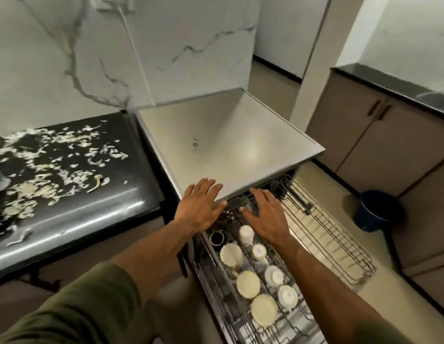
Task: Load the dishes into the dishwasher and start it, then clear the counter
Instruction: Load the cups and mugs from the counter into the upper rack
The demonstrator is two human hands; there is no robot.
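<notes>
- Black tabletop point(74, 214), far left: strewn with pale scraps, not yet cleared.
- Left hand point(199, 208): fingers spread flat, resting on the dishwasher point(228, 140) top's front edge.
- Right hand point(265, 214): spread, empty, over the upper rack point(243, 316).
- Cups point(248, 284) sit inverted just below, nearer the right hand; the rack's long axis runs toward the person.

dim indoor light, glare on the counter point(74, 214), soft blur, edges bowed.

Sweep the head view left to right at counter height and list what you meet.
Black counter strewn with pale vegetable scraps → left hand → right hand above the upper rack → empty wire rack → blue bucket on the floor.
</notes>
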